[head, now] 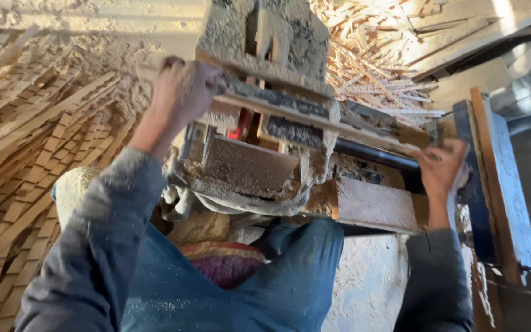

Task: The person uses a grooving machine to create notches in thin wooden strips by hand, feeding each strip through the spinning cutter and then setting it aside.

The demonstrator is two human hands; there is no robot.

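Note:
A long thin wooden strip (314,118) runs across a sawdust-caked woodworking machine (259,154). My left hand (182,92) grips the strip's left end, close to the machine's upper block. My right hand (442,167) holds the strip's right end, beside a dark round bar (373,155) and a thick timber block (376,206). Both sleeves are grey-blue and dusted with sawdust. My knees in blue trousers (265,276) sit under the machine.
Heaps of cut wooden slats (26,147) lie at the left, and more slats (376,55) at the upper right. A blue-painted wooden frame (499,178) stands at the right. Sawdust covers the floor (370,283). A red patterned cushion (225,261) shows between my legs.

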